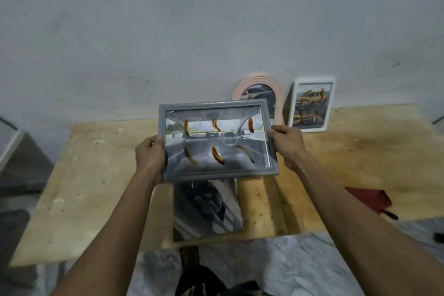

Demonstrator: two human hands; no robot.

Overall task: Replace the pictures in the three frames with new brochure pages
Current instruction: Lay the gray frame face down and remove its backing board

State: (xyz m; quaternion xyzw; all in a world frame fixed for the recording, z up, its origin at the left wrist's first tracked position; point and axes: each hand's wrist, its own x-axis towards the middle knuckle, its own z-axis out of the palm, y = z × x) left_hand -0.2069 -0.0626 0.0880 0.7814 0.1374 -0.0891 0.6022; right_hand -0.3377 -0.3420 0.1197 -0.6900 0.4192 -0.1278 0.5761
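grey frame point(217, 138), pink arched frame point(257, 88), white frame point(311, 104), red cloth point(371, 199)

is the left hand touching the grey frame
Touching: the head view shows the left hand gripping the grey frame at its left edge, thumb over the front.

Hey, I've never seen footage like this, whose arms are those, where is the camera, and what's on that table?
There is no machine here. The single picture comes from a camera worn on a person's head, looking forward and down, so the two arms reaching in are that person's own. The left hand and right hand grip the short sides of a grey picture frame, held above a wooden table. The frame shows a car interior. On the table just below it lies a loose brochure page. At the back, leaning against the wall, stand a pink arched frame and a white frame, both with car pictures. A red cloth lies near the table's right edge.
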